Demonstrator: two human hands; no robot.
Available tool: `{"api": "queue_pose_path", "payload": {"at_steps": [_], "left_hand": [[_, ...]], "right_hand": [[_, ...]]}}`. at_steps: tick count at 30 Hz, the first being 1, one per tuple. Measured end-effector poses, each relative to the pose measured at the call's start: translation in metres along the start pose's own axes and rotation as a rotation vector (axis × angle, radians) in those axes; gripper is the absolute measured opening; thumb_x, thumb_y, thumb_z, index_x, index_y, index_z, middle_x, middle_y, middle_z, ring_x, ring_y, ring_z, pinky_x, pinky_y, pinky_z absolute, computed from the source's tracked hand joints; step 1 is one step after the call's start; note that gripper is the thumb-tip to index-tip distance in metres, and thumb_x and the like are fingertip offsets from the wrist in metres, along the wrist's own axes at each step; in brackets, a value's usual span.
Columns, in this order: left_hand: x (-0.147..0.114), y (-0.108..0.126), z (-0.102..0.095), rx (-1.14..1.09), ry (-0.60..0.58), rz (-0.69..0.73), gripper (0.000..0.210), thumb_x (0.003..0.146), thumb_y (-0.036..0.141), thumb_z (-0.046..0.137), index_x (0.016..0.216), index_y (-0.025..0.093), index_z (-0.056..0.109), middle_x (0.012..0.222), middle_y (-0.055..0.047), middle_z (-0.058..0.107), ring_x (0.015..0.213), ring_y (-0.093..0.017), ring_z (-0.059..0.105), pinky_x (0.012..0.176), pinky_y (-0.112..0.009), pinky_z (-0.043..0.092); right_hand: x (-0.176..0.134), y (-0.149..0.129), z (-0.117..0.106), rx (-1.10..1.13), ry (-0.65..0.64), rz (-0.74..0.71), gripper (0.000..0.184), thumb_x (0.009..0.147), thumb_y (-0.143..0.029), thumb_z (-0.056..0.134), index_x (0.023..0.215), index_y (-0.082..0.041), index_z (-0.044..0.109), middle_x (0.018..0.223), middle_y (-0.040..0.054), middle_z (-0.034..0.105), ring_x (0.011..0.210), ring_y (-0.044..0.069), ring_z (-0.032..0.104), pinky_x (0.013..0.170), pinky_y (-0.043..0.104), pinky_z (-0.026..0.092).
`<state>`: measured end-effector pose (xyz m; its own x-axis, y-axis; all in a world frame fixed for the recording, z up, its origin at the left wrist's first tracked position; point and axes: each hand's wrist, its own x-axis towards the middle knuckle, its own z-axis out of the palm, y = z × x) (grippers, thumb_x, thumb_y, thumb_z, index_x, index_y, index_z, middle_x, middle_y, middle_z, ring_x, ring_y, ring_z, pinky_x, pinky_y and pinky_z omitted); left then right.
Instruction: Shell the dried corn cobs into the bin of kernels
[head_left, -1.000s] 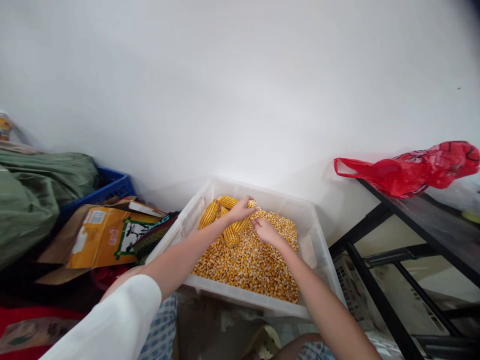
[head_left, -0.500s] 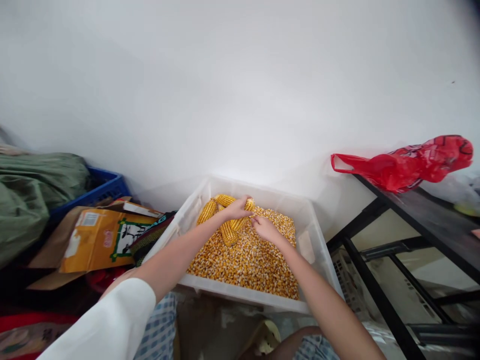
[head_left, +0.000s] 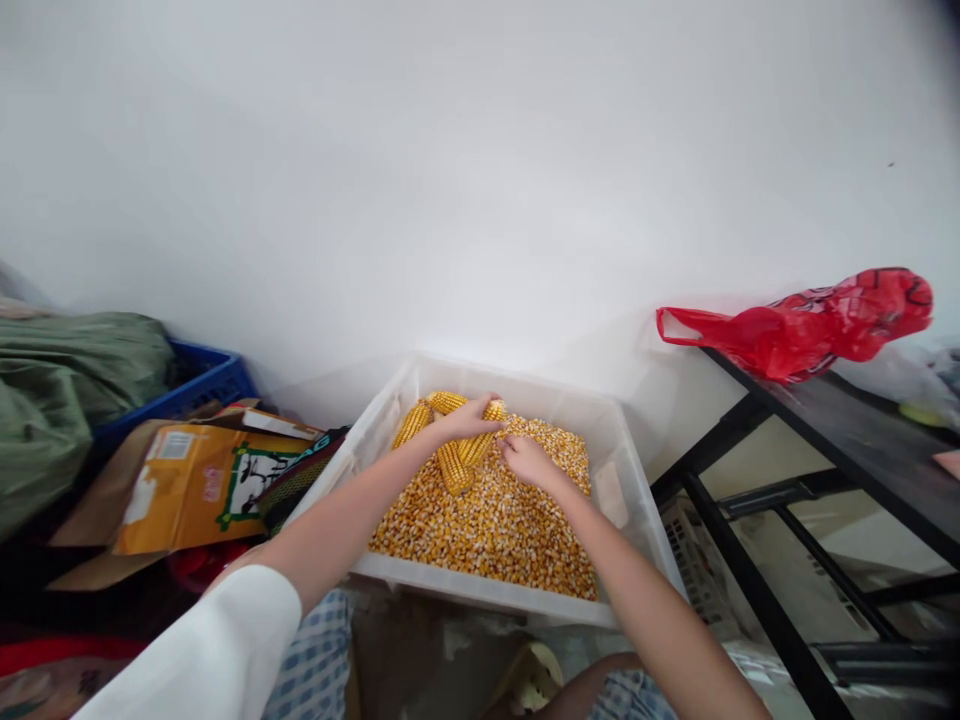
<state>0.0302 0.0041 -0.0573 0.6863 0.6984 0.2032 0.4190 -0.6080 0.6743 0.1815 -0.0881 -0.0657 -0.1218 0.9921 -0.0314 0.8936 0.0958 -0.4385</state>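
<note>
My left hand (head_left: 471,418) is wrapped over an ear of corn (head_left: 495,409), whose pale end shows past the fingers. Just below and to the right of it, my right hand (head_left: 525,458) has its fingers drawn together near my left thumb; what they pinch is too small to make out. Several other yellow ears of corn (head_left: 453,468) lie beneath and to the left of my left hand. They rest on a thick layer of loose corn kernels (head_left: 480,545) inside a translucent white plastic bin (head_left: 495,592).
A black metal-framed table (head_left: 840,430) with a red plastic bag (head_left: 817,325) stands on the right. To the left are an opened orange cardboard box (head_left: 187,475), a blue crate (head_left: 214,380) and a green sack (head_left: 75,370). A white wall (head_left: 480,200) rises behind the bin.
The view has shifted slightly. My right fingers have drawn a little down from the held ear of corn, while my left hand keeps its hold.
</note>
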Motion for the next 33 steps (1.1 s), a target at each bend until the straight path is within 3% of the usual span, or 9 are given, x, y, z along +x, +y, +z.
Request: {"api": "queue_pose_path", "payload": {"at_steps": [4,13,17,20,23,25,27,29,33], "left_hand": [[0.001,0.005,0.005,0.091,0.087,-0.001,0.06,0.069,0.046,0.055,0.117,0.012,0.043,0.091,-0.008,0.059,0.085,-0.024,0.056,0.077,-0.034,0.042],[0.001,0.006,-0.005,0.016,0.039,0.014,0.056,0.064,0.05,0.058,0.107,0.017,0.043,0.072,0.002,0.05,0.071,-0.018,0.051,0.067,-0.028,0.04],[0.002,0.006,-0.006,-0.025,0.012,0.031,0.051,0.065,0.047,0.058,0.105,0.018,0.043,0.07,0.003,0.047,0.069,-0.015,0.049,0.066,-0.026,0.039],[0.003,0.005,-0.005,-0.045,-0.036,0.027,0.052,0.065,0.047,0.057,0.106,0.02,0.042,0.07,0.004,0.046,0.071,-0.016,0.049,0.066,-0.026,0.039],[0.003,0.002,-0.004,-0.074,-0.066,0.021,0.054,0.064,0.048,0.058,0.107,0.02,0.042,0.075,0.003,0.049,0.077,-0.017,0.05,0.071,-0.026,0.039],[0.003,0.001,-0.005,-0.085,-0.076,0.016,0.054,0.063,0.048,0.058,0.107,0.021,0.042,0.079,0.003,0.05,0.08,-0.017,0.051,0.073,-0.026,0.04],[0.003,0.001,-0.006,-0.079,-0.085,0.014,0.054,0.064,0.049,0.058,0.107,0.021,0.041,0.079,0.003,0.05,0.081,-0.017,0.051,0.074,-0.027,0.04],[0.002,0.002,-0.006,-0.068,-0.076,0.014,0.053,0.066,0.05,0.056,0.107,0.021,0.041,0.078,0.002,0.051,0.079,-0.017,0.051,0.072,-0.027,0.041],[0.001,0.002,-0.001,-0.001,0.034,-0.053,0.054,0.065,0.053,0.055,0.106,0.018,0.044,0.08,0.0,0.054,0.079,-0.02,0.053,0.072,-0.03,0.041]], "right_hand": [[0.0,0.001,0.002,-0.037,0.01,-0.016,0.035,0.088,-0.031,0.031,0.083,-0.014,0.062,0.086,0.012,0.065,0.076,0.018,0.057,0.066,0.025,0.035],[0.0,-0.002,-0.004,0.061,0.005,-0.05,0.031,0.086,-0.032,0.036,0.069,-0.016,0.056,0.072,0.0072,0.062,0.066,0.015,0.054,0.064,0.026,0.037],[0.001,0.0,-0.005,0.494,-0.211,0.052,0.028,0.087,-0.033,0.034,0.066,-0.019,0.046,0.042,-0.0054,0.043,0.036,0.009,0.035,0.054,0.026,0.04],[0.001,0.004,-0.007,0.869,-0.418,0.12,0.024,0.087,-0.035,0.037,0.069,-0.02,0.043,0.033,-0.0121,0.029,0.029,0.006,0.018,0.054,0.028,0.045],[0.0,0.007,-0.012,1.088,-0.589,0.141,0.018,0.086,-0.028,0.037,0.072,-0.019,0.044,0.032,-0.0133,0.027,0.028,0.005,0.014,0.06,0.03,0.048],[0.0,0.008,-0.015,1.127,-0.631,0.144,0.018,0.087,-0.024,0.033,0.074,-0.018,0.045,0.031,-0.0131,0.026,0.028,0.005,0.015,0.062,0.029,0.048],[0.0,0.006,-0.016,1.059,-0.605,0.127,0.021,0.088,-0.026,0.031,0.076,-0.018,0.046,0.032,-0.013,0.024,0.028,0.006,0.016,0.062,0.029,0.048],[-0.002,0.002,-0.014,0.851,-0.497,0.093,0.025,0.088,-0.031,0.031,0.077,-0.018,0.048,0.033,-0.0117,0.026,0.029,0.007,0.02,0.061,0.029,0.047],[-0.008,-0.008,-0.01,0.166,-0.08,-0.016,0.028,0.087,-0.033,0.036,0.073,-0.017,0.053,0.056,0.0025,0.055,0.051,0.012,0.05,0.067,0.029,0.042]]}}
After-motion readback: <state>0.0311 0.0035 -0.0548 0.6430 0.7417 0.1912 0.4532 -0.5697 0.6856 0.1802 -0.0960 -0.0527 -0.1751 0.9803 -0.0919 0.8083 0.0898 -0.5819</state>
